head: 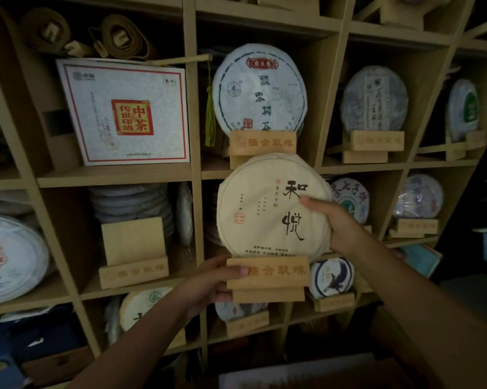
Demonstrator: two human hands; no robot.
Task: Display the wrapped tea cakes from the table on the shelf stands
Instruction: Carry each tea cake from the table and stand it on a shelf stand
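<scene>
A cream-wrapped round tea cake with black calligraphy stands upright in a wooden stand. Both are held up in front of the shelf's middle compartment. My left hand grips the stand's left end, thumb across its front. My right hand holds the cake's right edge, thumb on its face. An empty wooden stand sits in the compartment to the left.
The wooden shelf is divided into cubbies. Other wrapped cakes stand on stands above and to the right. A white box leans at upper left. Stacked cakes lie behind the empty stand.
</scene>
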